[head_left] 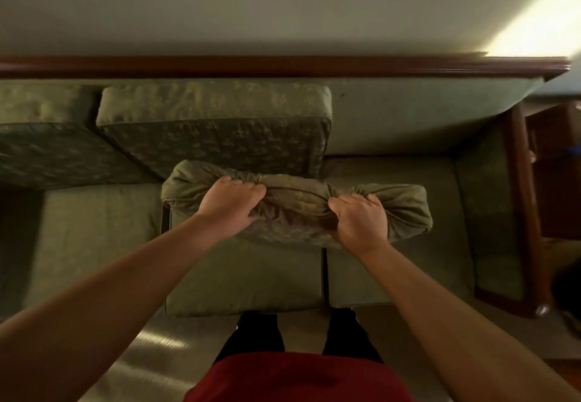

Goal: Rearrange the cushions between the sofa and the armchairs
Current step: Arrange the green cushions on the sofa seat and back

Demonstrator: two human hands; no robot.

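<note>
I stand in front of a green sofa with a dark wooden frame. A green patterned cushion hangs edge-on over the seat, squeezed by both hands. My left hand grips its top edge left of middle. My right hand grips it right of middle, fabric bunched under the fingers. Behind it a second patterned back cushion leans against the sofa back, and a third lies at the far left. The right part of the sofa back is bare.
Plain green seat cushions run along the sofa. The sofa's wooden right arm stands beside a dark wooden side table. A pale wall rises behind. Shiny floor and my legs are below.
</note>
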